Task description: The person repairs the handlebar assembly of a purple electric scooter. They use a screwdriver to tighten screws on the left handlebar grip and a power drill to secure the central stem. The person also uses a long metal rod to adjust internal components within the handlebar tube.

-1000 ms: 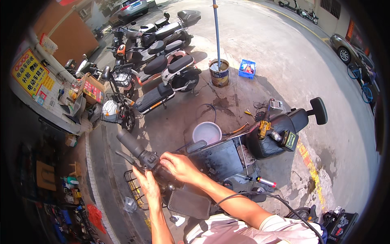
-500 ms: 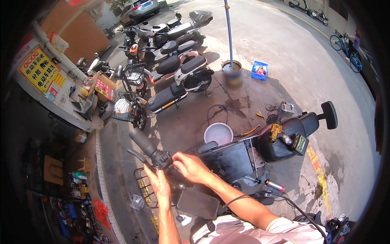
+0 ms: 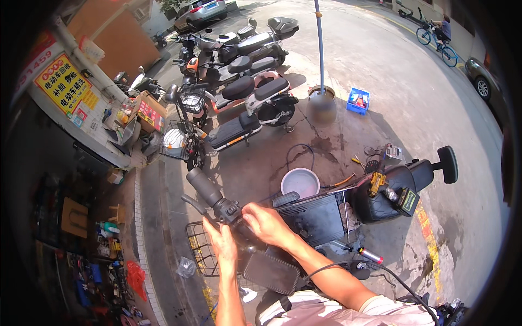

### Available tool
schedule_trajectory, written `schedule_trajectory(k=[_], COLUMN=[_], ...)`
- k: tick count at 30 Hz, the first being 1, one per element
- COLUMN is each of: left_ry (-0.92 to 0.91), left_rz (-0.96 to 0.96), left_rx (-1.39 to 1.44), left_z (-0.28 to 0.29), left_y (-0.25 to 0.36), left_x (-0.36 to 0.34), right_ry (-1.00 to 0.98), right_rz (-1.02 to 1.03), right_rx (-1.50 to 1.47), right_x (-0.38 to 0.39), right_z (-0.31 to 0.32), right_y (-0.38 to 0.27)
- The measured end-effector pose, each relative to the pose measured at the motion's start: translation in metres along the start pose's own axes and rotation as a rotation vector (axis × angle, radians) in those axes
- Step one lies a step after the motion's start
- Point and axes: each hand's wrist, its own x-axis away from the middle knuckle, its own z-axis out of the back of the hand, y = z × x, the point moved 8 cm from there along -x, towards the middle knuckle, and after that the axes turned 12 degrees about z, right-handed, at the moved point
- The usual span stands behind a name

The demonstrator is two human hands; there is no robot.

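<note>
Reaching in from the lower edge, both bare hands meet at the handlebar (image 3: 217, 202) of an electric scooter (image 3: 321, 217) that stands on the concrete pavement (image 3: 380, 136). The left hand (image 3: 224, 245) lies against the underside of the bar beside the switch housing (image 3: 227, 209), fingers extended and lightly spread, its grip not closed around anything that can be made out. The right hand (image 3: 267, 224) rests on top just behind the housing, fingers curled down onto the bar's centre; whether its grip pinches a part there cannot be told. The grey rubber grip sleeve (image 3: 202, 185) points up and left, a brake lever (image 3: 191, 203) beside it.

Behind the hands sits the scooter's black footboard (image 3: 318, 220), then its black seat (image 3: 389, 190) carrying a yellow cordless drill (image 3: 376, 182) and a battery pack (image 3: 408, 201). A white bucket (image 3: 300, 182) stands on the pavement just beyond the footboard. A wire basket (image 3: 198, 247) hangs below the handlebar. Farther off, 4 or more parked scooters (image 3: 244, 92) line up near a blue crate (image 3: 358, 101).
</note>
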Motion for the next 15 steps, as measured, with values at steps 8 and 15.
schedule_trajectory(k=[8,15], left_ry=[-0.037,-0.013], left_rz=[0.062,-0.018], left_rx=[0.067,0.022], left_z=[-0.001,-0.002], left_y=[0.004,0.0], left_x=[0.002,0.0], right_ry=[0.086,0.095], right_rz=[0.263,0.368], right_rx=[0.007,0.203], right_x=[-0.001,-0.006], right_z=[0.014,0.014], right_y=[-0.038,-0.046])
